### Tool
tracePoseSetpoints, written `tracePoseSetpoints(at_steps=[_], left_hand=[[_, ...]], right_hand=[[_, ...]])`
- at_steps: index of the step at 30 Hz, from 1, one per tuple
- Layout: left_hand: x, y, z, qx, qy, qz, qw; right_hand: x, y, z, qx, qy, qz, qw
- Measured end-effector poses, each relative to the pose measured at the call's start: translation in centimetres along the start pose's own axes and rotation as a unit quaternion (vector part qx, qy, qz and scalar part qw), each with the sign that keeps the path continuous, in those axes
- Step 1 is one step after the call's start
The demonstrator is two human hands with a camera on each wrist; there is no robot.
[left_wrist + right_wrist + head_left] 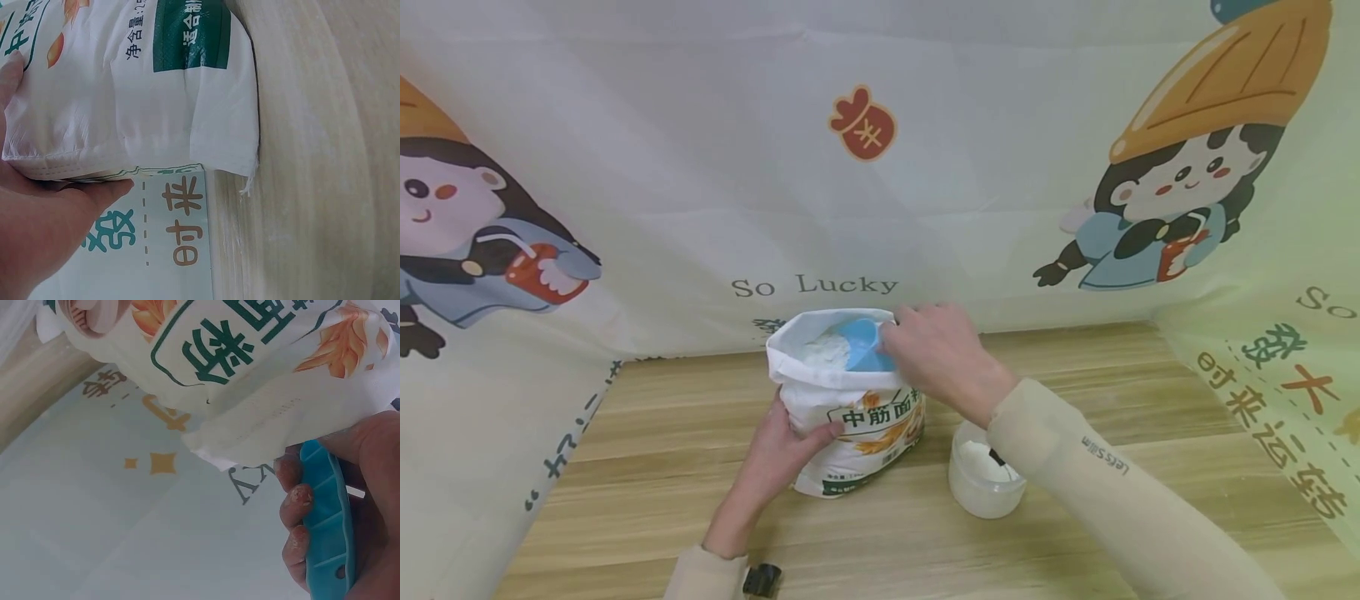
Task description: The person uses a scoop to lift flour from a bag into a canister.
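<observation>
A white flour bag (850, 433) with green and orange print stands open-topped on the table, flour (826, 352) showing inside its mouth. My left hand (790, 437) grips the bag's left side, thumb across the front; the left wrist view shows this hand (56, 219) around the bag's edge. In my right hand (936, 350) is a blue scoop (867, 343), its bowl down in the bag's mouth on the flour. The right wrist view shows fingers curled round the scoop's ribbed handle (328, 531). How much flour the bowl holds is hidden.
A round clear tub (985, 487) of white powder stands right of the bag, partly behind the right sleeve (1060, 442). The wooden table (662, 442) meets a printed cloth backdrop (962, 208) at the back and both sides.
</observation>
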State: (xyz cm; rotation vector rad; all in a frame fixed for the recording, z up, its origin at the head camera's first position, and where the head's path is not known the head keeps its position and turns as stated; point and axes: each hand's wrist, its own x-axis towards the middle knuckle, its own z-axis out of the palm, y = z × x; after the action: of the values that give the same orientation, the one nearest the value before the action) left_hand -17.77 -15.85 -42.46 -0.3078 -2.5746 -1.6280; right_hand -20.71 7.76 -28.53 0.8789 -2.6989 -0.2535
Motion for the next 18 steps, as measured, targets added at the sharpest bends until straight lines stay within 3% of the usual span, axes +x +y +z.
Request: tracePoseSetpoints(at_steps=[18], left_hand=[[-0.15,0.26,-0.09,-0.003,-0.005,0.001,1.0000]], right_hand=[[-0.41,0.52,0.32,0.020,0.002,0.002,0.9998]])
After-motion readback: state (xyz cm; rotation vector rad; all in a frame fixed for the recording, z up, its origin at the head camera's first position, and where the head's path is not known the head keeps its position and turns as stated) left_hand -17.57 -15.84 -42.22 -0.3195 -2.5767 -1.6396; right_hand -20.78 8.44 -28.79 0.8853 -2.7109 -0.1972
